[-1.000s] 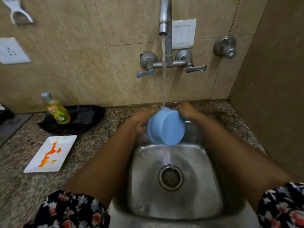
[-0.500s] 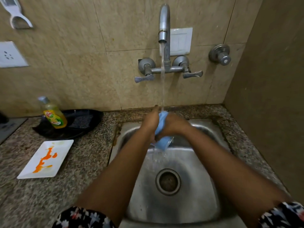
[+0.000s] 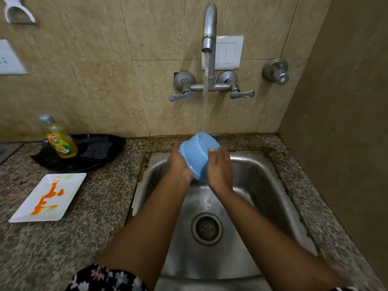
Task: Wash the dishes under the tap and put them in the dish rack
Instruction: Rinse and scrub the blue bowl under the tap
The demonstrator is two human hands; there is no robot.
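Where the bowl was edge-on between pressed palms half a second ago, its base now faces up under the stream above the sink (image 3: 262,175); stained white plate (image 3: 48,197) waits left of the sink; blue bowl (image 3: 196,154) cradled by left hand (image 3: 178,164) and right hand (image 3: 219,171), fingers wrapped around its sides; outside being rinsed, rack unseen.

Bare forearms; dark floral-print sleeve (image 3: 105,278) at left

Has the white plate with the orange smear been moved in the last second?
No. The white plate lies on the counter, just in front of the black tray and soap bottle, as before; only the camera shifted.
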